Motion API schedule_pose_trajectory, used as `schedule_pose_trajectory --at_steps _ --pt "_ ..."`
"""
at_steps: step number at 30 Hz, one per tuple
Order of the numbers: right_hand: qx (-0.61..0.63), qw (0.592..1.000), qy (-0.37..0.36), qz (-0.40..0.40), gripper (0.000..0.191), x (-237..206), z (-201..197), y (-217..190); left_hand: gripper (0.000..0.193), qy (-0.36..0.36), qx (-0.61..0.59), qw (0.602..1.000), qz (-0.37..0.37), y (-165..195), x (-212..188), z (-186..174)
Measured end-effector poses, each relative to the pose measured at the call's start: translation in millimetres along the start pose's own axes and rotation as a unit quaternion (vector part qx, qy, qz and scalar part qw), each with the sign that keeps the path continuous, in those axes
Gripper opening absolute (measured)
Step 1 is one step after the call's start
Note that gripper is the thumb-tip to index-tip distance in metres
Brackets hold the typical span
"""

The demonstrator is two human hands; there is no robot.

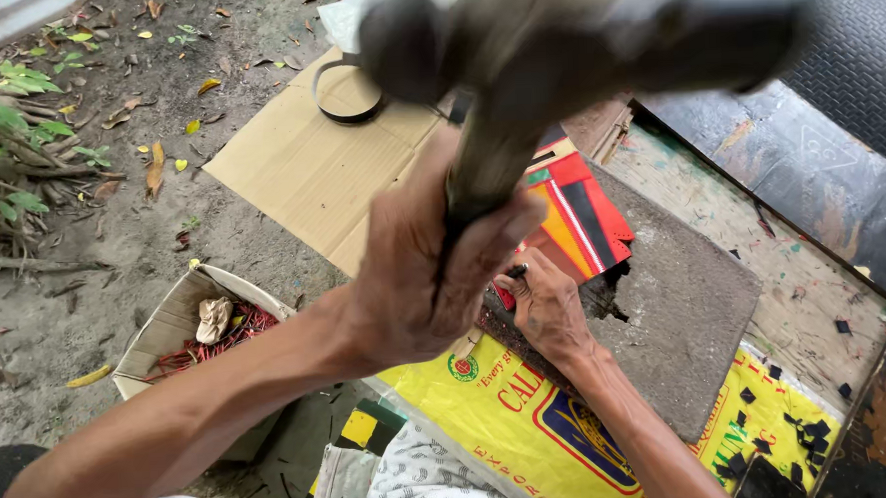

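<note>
**Hammer raised over a pinched punch**

The left hand (415, 280) has its fingers wrapped tight round the wooden handle of a hammer (563, 35), whose blurred head is lifted close to the camera. The right hand (545, 309) pinches a small dark punch (517, 272) between its fingertips, set against a red, orange and black sheet (581, 223). That sheet lies on a grey worn board (685, 308), over a yellow printed sack (531, 434). A cardboard box (182, 325) sits left.
</note>
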State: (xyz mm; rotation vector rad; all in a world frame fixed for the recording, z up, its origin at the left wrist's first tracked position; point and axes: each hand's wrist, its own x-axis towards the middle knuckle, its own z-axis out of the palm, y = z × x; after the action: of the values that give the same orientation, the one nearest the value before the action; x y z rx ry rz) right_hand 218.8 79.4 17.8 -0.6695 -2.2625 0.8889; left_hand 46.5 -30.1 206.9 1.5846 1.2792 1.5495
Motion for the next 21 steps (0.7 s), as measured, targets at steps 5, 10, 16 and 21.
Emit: schedule_pose_trajectory --at_steps 5,10,16,21 --pt "-0.039 0.999 -0.015 -0.002 0.018 2.0 2.7 1.4 0.033 -0.263 0.342 0.878 -0.205 -28.4 -7.1 -18.2" --pt "-0.026 0.997 -0.039 0.056 0.011 2.9 0.5 1.7 0.033 -0.2 0.34 0.905 -0.157 -47.0 -27.0 -22.9" --pt "-0.011 1.0 -0.006 0.004 0.014 -1.9 -4.4 -4.4 0.026 -0.195 0.325 0.917 -0.125 -39.0 -25.8 -16.5" --pt "0.0 0.997 -0.042 0.065 0.009 -2.3 -7.6 -9.6 0.029 -0.119 0.277 0.953 -0.046 -32.5 -32.3 -16.7"
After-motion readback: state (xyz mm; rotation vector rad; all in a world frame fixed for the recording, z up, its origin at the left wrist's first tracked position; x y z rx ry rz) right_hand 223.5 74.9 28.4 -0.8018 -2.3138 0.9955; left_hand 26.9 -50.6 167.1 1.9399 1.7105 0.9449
